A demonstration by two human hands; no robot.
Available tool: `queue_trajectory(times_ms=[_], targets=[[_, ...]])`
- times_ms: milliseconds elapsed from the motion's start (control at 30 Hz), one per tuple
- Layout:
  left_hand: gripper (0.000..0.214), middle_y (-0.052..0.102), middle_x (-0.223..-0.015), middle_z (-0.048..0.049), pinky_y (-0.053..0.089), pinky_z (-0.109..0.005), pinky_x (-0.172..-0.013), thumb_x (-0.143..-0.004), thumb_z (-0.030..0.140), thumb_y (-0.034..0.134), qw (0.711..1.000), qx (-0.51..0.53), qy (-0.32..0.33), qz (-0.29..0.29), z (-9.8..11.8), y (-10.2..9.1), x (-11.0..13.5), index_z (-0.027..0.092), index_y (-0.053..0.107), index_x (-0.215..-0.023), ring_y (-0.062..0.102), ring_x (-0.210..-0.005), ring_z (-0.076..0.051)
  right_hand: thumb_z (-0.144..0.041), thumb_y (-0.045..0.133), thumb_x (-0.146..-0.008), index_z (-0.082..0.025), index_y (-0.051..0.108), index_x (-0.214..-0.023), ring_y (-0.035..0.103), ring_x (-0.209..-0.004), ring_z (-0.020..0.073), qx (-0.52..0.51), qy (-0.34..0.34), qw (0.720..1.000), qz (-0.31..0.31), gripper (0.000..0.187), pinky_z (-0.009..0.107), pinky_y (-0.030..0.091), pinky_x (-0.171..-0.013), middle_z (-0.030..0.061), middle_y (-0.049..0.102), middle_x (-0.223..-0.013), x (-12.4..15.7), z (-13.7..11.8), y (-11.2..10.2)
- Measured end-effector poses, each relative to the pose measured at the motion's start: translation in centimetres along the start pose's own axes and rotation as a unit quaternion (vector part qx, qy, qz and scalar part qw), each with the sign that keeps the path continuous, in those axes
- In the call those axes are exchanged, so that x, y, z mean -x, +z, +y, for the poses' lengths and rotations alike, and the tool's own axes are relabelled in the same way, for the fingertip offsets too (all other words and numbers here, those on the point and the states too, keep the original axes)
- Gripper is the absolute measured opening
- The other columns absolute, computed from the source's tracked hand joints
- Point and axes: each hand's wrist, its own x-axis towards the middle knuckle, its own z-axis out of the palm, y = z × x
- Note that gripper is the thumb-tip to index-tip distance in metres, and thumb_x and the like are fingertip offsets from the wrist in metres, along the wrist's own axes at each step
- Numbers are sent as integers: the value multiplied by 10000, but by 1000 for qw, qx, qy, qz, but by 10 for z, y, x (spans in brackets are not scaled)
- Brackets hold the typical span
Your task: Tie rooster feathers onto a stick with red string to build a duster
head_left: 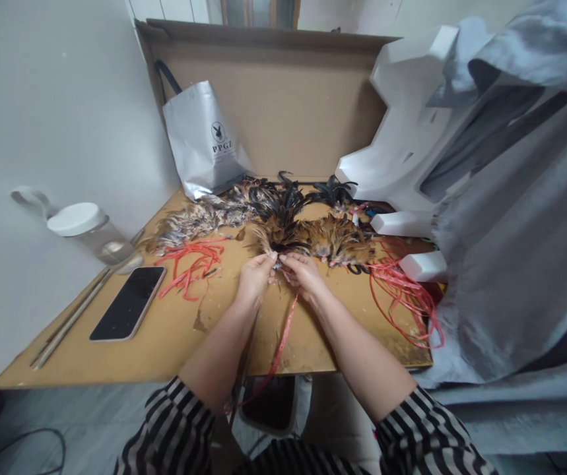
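Both hands meet over the middle of the table, pinching the base of a feather bunch (pixel 279 227) whose brown and black plumes fan away from me. My left hand (pixel 256 277) closes thumb and finger on its left side. From the right, my right hand (pixel 303 274) is closed on the same base. A red plastic strip (pixel 286 333) hangs from under my right hand over the table's front edge. Just beyond lie brown feather bunches (pixel 337 239) on the right and grey speckled feathers (pixel 194 221) on the left. My fingers partly hide the bunch's base.
Cut red strips (pixel 189 264) and a phone (pixel 129 303) lie left, near wooden sticks (pixel 72 320) and a lidded bottle (pixel 92 231). A silver bag (pixel 199 138) leans at the back. Tangled red strips (pixel 402 297) and white foam (pixel 397 125) are right. Below the edge stands a bin (pixel 270 406).
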Motion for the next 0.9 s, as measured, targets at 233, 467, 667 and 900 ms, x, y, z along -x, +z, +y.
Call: queue_trajectory(times_ms=[233, 467, 667, 900], targets=[[344, 442, -450, 50, 205, -166, -352, -586, 417, 736, 1000, -20, 14, 0, -2, 0, 0, 111, 598, -662, 331, -361, -27, -381, 779, -493, -160, 519, -548, 302, -330, 27, -10, -15, 1000, 17, 346, 196, 132, -347, -63, 482, -401, 2, -3, 3], [359, 427, -424, 61, 213, -166, -353, -623, 463, 697, 997, -61, 37, -15, -6, -2, -2, 124, 587, -662, 338, -351, -35, -394, 797, -446, -154, 559, -581, 327, -324, 36, -14, -8, 999, 41, 364, 199, 130, -347, -52, 519, -408, -4, 4, -1], [343, 431, -472, 63, 232, -156, -372, -634, 430, 699, 994, -81, 52, -45, -3, 1, 2, 118, 603, -738, 332, -381, -25, -378, 803, -428, -156, 548, -608, 259, -310, 16, -32, -5, 999, 39, 384, 195, 93, -342, -74, 471, -397, -2, 2, -3], [294, 471, -515, 55, 282, -152, -388, -643, 362, 686, 989, -102, 63, -84, 4, 7, 9, 119, 576, -767, 380, -403, -32, -410, 788, -445, -162, 533, -626, 226, -309, 15, -13, 1, 998, 54, 399, 190, 78, -340, -85, 444, -395, 0, -2, -9]])
